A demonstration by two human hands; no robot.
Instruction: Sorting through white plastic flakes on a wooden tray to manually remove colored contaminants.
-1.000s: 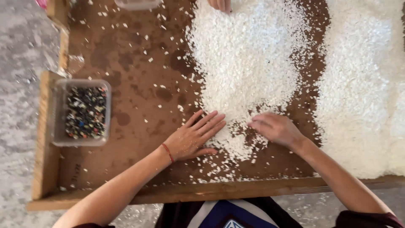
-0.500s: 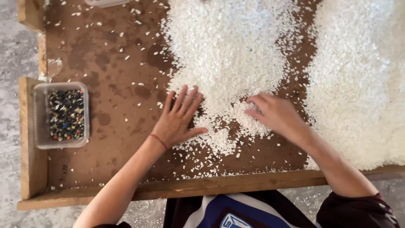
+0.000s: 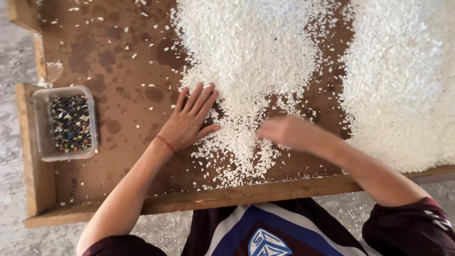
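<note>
Brown and stained, the wooden surface (image 3: 123, 61) fills most of the head view, edged by a raised plank rim (image 3: 222, 196) along the near side and another down the left. White flakes lie over it in two broad masses: a large heap (image 3: 403, 80) spread across the right side, and a central pile (image 3: 246, 52) that narrows toward the person into a thin tongue of scattered bits (image 3: 234, 151). A bare brown strip separates the two masses. Loose flakes dot the darker area on the left.

Dark sleeves and a blue-and-white shirt front (image 3: 265, 232) show at the bottom edge, just outside the rim.

Left hand (image 3: 189, 118) lies flat, palm down, on the surface at the left edge of the central pile; its grip is apart, fingers straight and slightly fanned, the fingertips (image 3: 204, 90) touching the flakes, holding nothing. A thin red band circles that wrist (image 3: 166, 143).

Right hand (image 3: 286, 132) is over the right edge of the same narrow tongue, motion-blurred; I cannot tell whether its grip is apart or together.

Well apart on the left, against the side rim, sits a clear plastic tub (image 3: 66, 123) holding small dark mixed-colour bits.
</note>
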